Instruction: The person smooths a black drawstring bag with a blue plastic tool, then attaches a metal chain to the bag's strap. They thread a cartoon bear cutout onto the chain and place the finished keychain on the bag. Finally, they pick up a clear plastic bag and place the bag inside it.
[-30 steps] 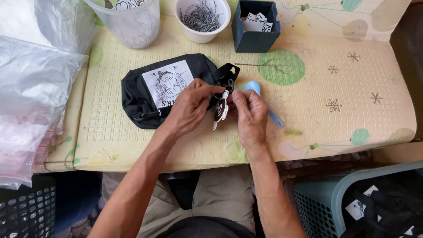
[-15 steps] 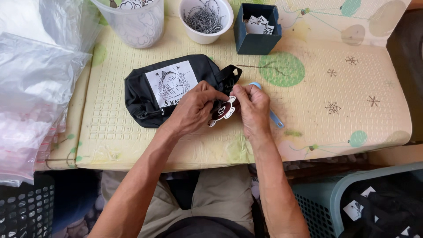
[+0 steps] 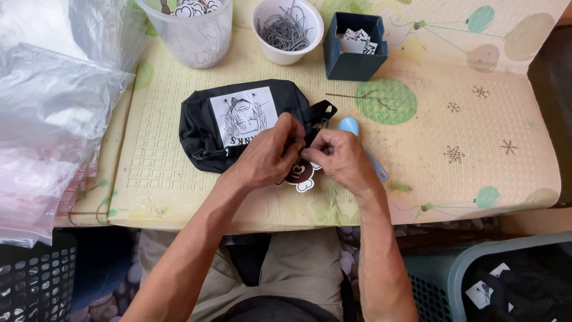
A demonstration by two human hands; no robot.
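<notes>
A: What is seen to have changed since half a second ago?

B: The left hand point(image 3: 268, 156) and right hand point(image 3: 339, 158) have been drawn closer together by the black pouch point(image 3: 205, 128). The brown charm point(image 3: 300, 174) is now hung lower, beneath the fingertips, with its face turned up.

A: How are the hands set?

B: Both are pinched shut, fingertips nearly touching, at the pouch's strap loop point(image 3: 320, 112). What exactly is gripped cannot be told.

A: And the pouch itself?

B: It is laid flat on the cream table mat point(image 3: 465, 107), a white printed patch on top. A light blue tool point(image 3: 351, 126) is lying just beside the right hand.
</notes>
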